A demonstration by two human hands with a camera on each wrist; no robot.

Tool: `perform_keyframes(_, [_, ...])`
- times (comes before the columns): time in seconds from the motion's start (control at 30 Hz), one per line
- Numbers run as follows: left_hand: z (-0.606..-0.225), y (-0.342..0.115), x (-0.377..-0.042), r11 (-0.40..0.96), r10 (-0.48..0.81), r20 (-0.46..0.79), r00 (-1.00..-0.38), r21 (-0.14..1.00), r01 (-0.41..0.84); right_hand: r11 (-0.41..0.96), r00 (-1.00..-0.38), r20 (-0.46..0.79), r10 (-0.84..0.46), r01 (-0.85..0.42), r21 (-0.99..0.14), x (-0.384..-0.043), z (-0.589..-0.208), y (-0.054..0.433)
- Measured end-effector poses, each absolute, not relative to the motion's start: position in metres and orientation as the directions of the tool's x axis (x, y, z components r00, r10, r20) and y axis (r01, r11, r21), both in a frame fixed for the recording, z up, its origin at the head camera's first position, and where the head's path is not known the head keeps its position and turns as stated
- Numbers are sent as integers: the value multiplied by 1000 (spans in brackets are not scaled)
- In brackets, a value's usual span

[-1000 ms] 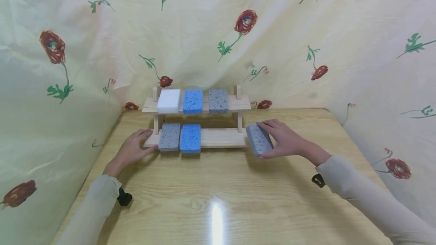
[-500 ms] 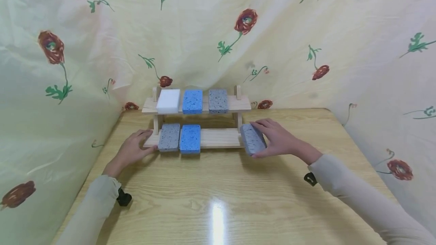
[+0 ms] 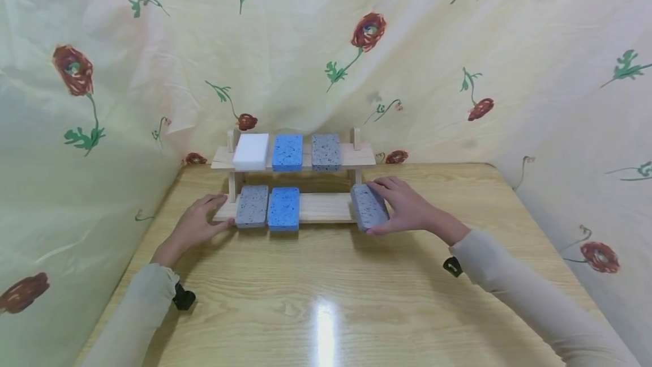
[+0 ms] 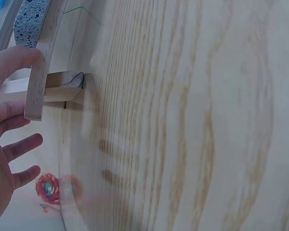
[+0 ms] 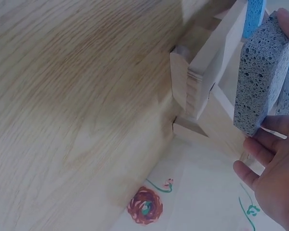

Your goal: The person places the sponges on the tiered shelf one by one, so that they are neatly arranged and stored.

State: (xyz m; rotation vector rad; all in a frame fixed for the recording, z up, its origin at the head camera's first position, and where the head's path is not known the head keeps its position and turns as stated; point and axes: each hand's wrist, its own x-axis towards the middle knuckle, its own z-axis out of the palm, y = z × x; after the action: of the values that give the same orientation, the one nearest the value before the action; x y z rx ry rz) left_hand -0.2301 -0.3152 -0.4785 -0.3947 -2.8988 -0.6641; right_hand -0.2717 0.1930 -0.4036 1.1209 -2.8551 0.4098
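Observation:
A small two-tier wooden rack stands at the back of the table. My right hand grips a grey speckled sponge by its edges, thumb at the near end and fingers at the far end. This sponge is tilted above the right end of the lower shelf. In the right wrist view the sponge hangs beside the rack's end. My left hand holds the lower shelf's left end; the left wrist view shows the thumb on the shelf board and fingers behind it. Another grey sponge and a blue sponge lie on that shelf.
On the upper shelf lie a white sponge, a blue sponge and a grey sponge. The wood-grain table stretches out in front. A flowered cloth encloses the back and sides.
My right hand has carried the grey sponge leftward, from beyond the rack's right end to over the lower shelf. The left hand stays in place at the shelf's left end.

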Motion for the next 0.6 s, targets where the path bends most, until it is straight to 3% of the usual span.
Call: perform_keyframes(0.6, [-479, -316, -229, 871, 217, 186, -958, 406, 276, 692, -732, 152, -664, -679, -246, -274, -403, 176])
